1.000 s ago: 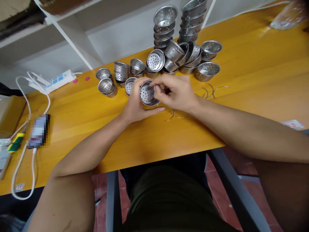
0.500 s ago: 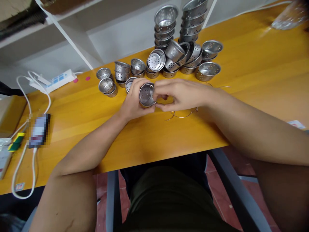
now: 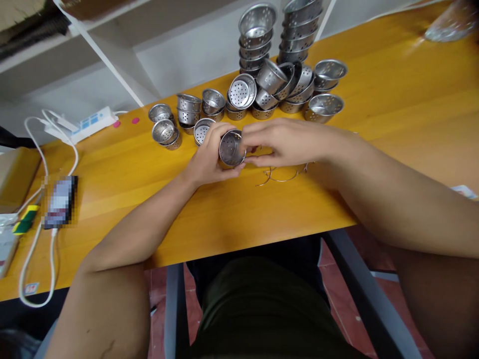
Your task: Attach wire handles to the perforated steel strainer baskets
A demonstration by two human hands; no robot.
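Observation:
In the head view, my left hand (image 3: 211, 155) is wrapped round a perforated metal strainer basket (image 3: 230, 148), tilted so that its open mouth faces me. My right hand (image 3: 270, 141) pinches at the basket's right rim, its index finger on the inner side and its thumb near the lower edge. Whether a small part sits between those fingers is hidden. Just behind my left hand stands another strainer basket (image 3: 202, 130). Thin curved wires (image 3: 282, 178) lie on the table below my right hand.
Two tall stacks of strainer baskets (image 3: 257, 30) and several loose ones (image 3: 325, 107) stand along the back of the yellow table (image 3: 224, 224). To the left are a power strip (image 3: 83, 124), a phone (image 3: 60, 202) with a white cable, and a yellow-green object (image 3: 26, 220).
The held basket and both hands have shifted slightly to the right. My right fingers stay at the basket's rim.

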